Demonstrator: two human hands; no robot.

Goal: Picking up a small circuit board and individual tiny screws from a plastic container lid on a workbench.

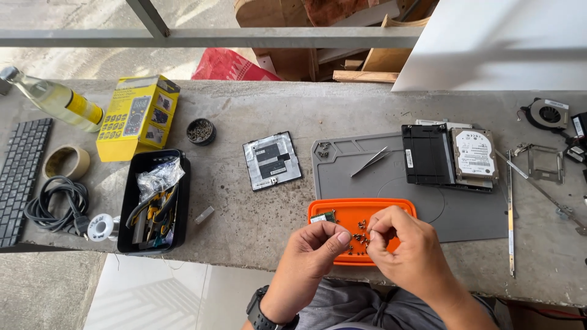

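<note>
The hands (pixel 361 244) cover the near part of the orange tray (pixel 391 208); whatever the fingertips pinch is too small to tell. The keyboard (pixel 21 177) is cut by the left edge, the bottle (pixel 55 98) at upper left, and parts (pixel 578 143) at the right edge.

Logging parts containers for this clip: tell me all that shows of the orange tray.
The orange tray is a shallow, rounded-corner rectangle, seemingly plastic. It lies flat at the concrete bench's near edge, overlapping the grey mat. It holds small dark screws and a green chip module. Both hands hover over its near half, hiding it.
</note>
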